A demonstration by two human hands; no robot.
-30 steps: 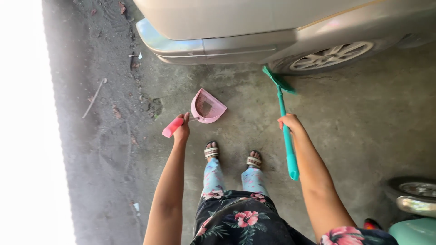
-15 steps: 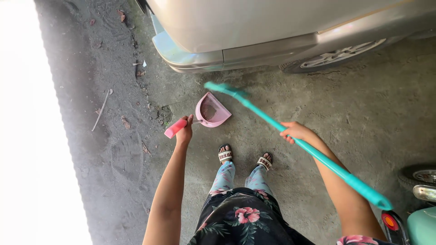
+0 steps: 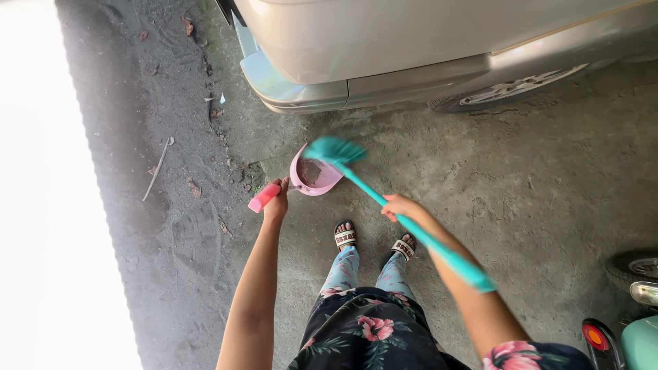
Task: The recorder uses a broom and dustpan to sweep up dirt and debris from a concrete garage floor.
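Both hands closed: left hand [image 3: 276,203] on pink dustpan [image 3: 312,175], right hand [image 3: 399,206] on teal broom [image 3: 404,218].

Blurred, cropped, washed out
The broom head [image 3: 334,149] is motion-blurred; the car [image 3: 439,48] and scooter [image 3: 627,336] are cut off; the left edge glares white.

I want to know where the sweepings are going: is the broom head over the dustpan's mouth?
Yes, the teal broom, held by the right hand, has its head at the mouth of the pink dustpan that the left hand holds.

Grey concrete floor [image 3: 548,192] — silver car [image 3: 384,41] parked
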